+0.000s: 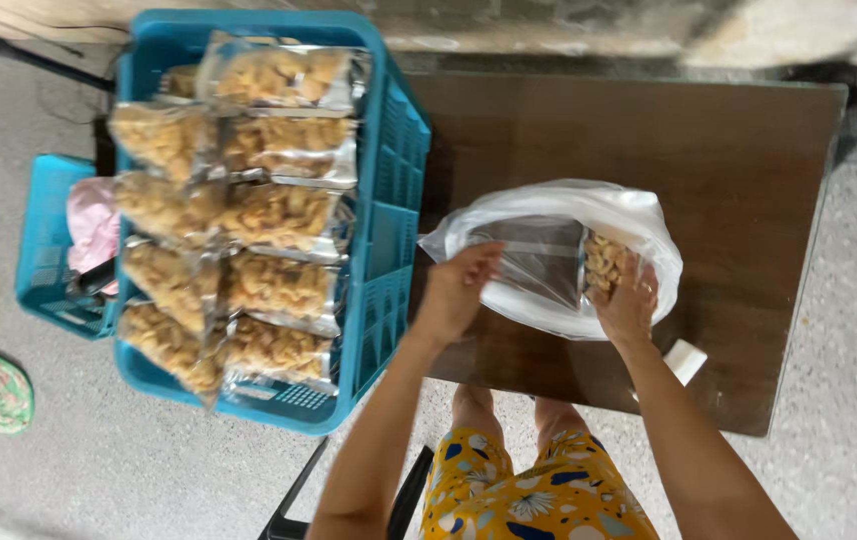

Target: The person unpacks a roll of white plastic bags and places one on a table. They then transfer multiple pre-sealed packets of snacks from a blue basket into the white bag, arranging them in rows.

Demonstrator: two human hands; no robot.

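Left hand (454, 290) pinching the bag (559, 205) rim, right hand (627, 300) gripping a snack pouch (604, 262) inside — thin film is risking a tear if the pouch corner is snagging.

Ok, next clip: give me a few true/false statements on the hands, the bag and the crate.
1. Both hands, left hand and right hand, are at the white plastic bag. True.
2. The bag lies on the floor. False: it lies on the brown table.
3. The blue crate holds snack packs. True.
4. The crate stands to the person's right. False: it stands to their left.
5. A snack pack shows inside the bag. True.
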